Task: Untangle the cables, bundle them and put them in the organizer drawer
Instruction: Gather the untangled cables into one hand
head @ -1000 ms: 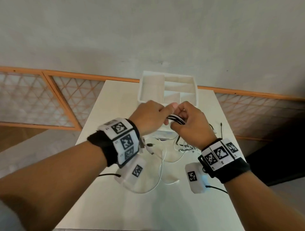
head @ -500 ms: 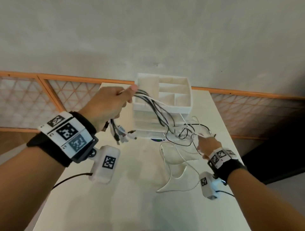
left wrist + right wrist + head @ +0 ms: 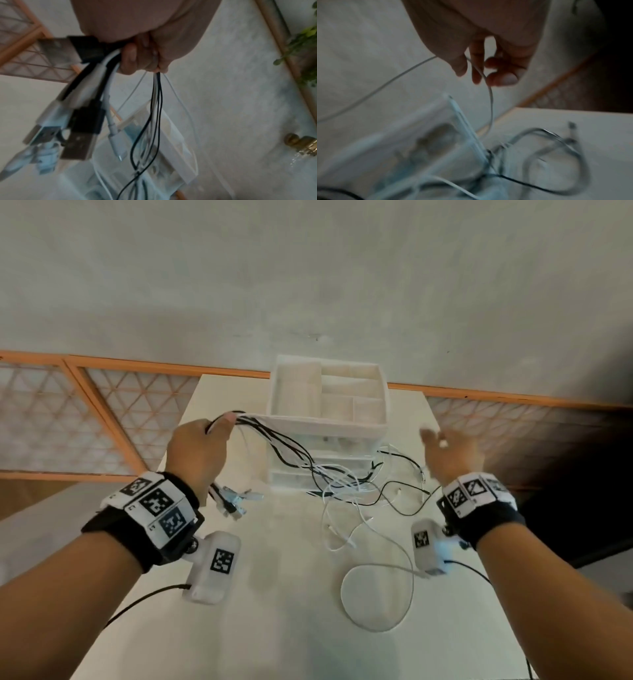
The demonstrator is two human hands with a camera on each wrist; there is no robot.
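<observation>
Evidently to draw the cables (image 3: 310, 465) out of their tangle near the tabletop's (image 3: 274, 594) far edge, before the organizer (image 3: 327, 419), the left hand (image 3: 198, 451) clenches their plug ends high while the right hand (image 3: 452, 451), fingers loosely spread, lets a white strand (image 3: 489, 94) run through.

The head view looks forward and down from above the table (image 3: 281, 628), organizer (image 3: 327, 419) at frame centre. Each wrist view looks close along its hand. All three views share the organizer and the cables (image 3: 342, 481).
</observation>
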